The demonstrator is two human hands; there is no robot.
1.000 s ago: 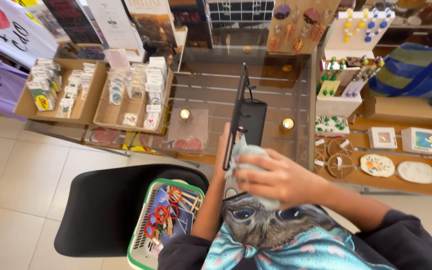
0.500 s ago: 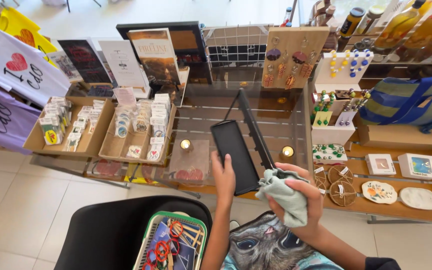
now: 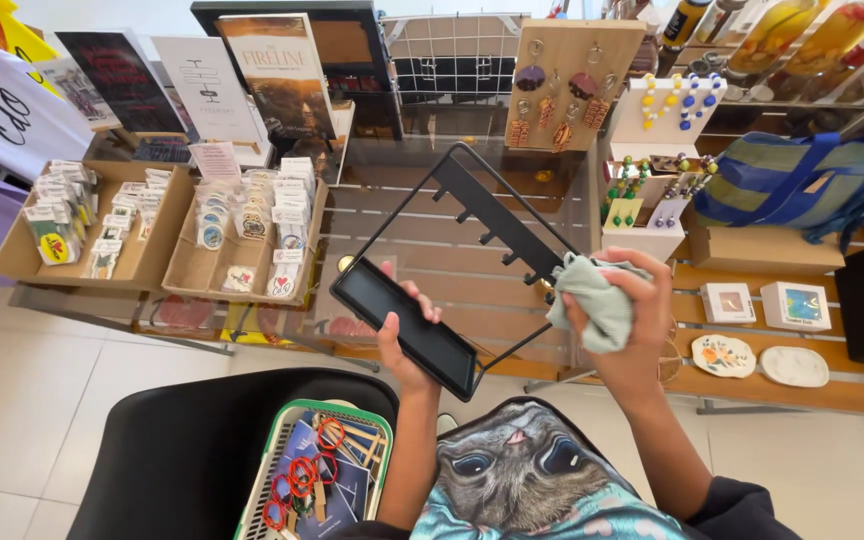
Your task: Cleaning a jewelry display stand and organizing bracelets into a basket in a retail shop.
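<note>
My left hand (image 3: 402, 345) grips the black tray end of a black metal hook rack (image 3: 412, 325), holding it up flat before me. The rack's bar with several small hooks (image 3: 497, 225) runs toward the right. My right hand (image 3: 622, 300) is shut on a crumpled pale green cloth (image 3: 592, 300), pressed against the hooked bar's near end. A glass counter top (image 3: 432, 250) lies beneath the rack.
Cardboard boxes of small badges (image 3: 242, 235) sit left on the counter. Books and cards (image 3: 272, 75) stand behind. An earring board (image 3: 567, 85), a striped bag (image 3: 782, 180) and painted plates (image 3: 727, 352) lie right. A black chair (image 3: 172, 460) holds a green basket (image 3: 297, 470).
The rack has gone from edge-on to flat and open toward me. My right hand with the cloth rose from my lap to the hooked bar.
</note>
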